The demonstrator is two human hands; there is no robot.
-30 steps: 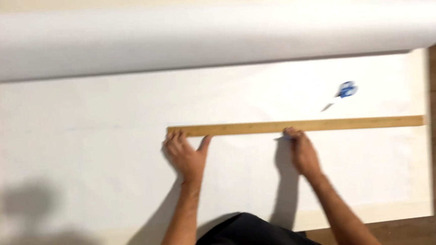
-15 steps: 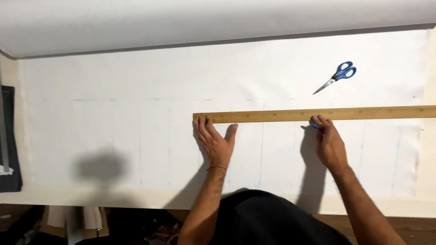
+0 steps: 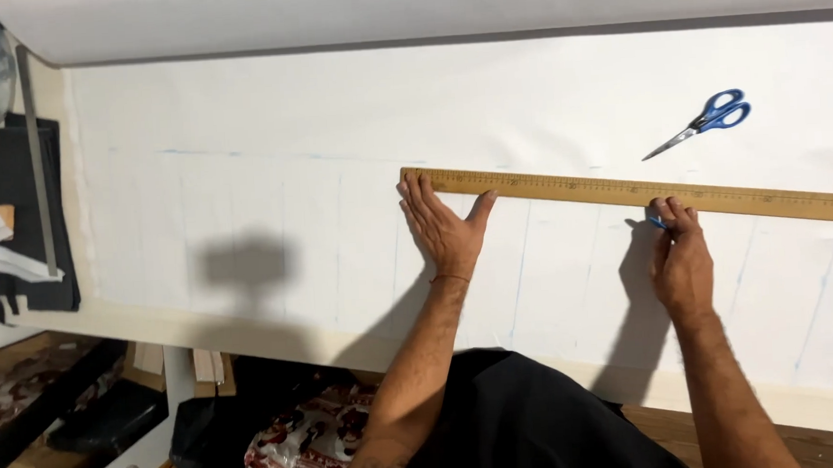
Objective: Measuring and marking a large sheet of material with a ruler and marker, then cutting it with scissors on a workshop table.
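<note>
Since a moment ago the wooden ruler (image 3: pixel 642 194) has tilted slightly on the white fabric (image 3: pixel 271 175), the left hand (image 3: pixel 443 228) pressing flat on its left end, the right hand (image 3: pixel 679 258) pinching a blue marker (image 3: pixel 656 221) at its lower edge, so line-marking looks under way.

A pale table (image 3: pixel 279 331) carries a wide white sheet (image 3: pixel 268 128) marked with faint blue lines. On the sheet lie a long wooden ruler (image 3: pixel 585 189) and blue-handled scissors (image 3: pixel 705 122), well apart. A roll (image 3: pixel 424 6) spans the far edge.
</note>
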